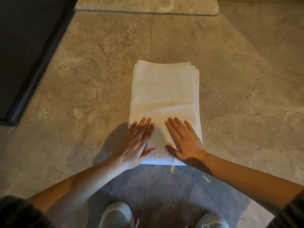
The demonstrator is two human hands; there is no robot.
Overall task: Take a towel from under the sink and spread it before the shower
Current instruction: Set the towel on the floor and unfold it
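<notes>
Two hands lie flat on the near end of a folded white towel [164,89], just below the middle of the frame. The left hand [139,140] rests palm down on the towel's lower left corner, fingers straight and close together, thumb spread toward the centre; its outer edge reaches past the towel's side onto the floor. The right hand [184,140] lies palm down on the lower right part, fingers straight and slightly fanned, thumb also pointing inward. Neither hand grips anything; a strip of cloth shows between the two thumbs.

The towel sits on a beige marbled tile floor [238,79], folded into a thick rectangle that runs from the hands toward the top of the frame, with stacked layers showing at its far right corner. At the top centre, well apart from the towel, lies the rounded edge of a pale marbled mat [139,4]. A dark panel [24,46] fills the upper left. At the bottom edge are two light shoes [115,213], and dark sleeves [292,211] show in the lower corners.
</notes>
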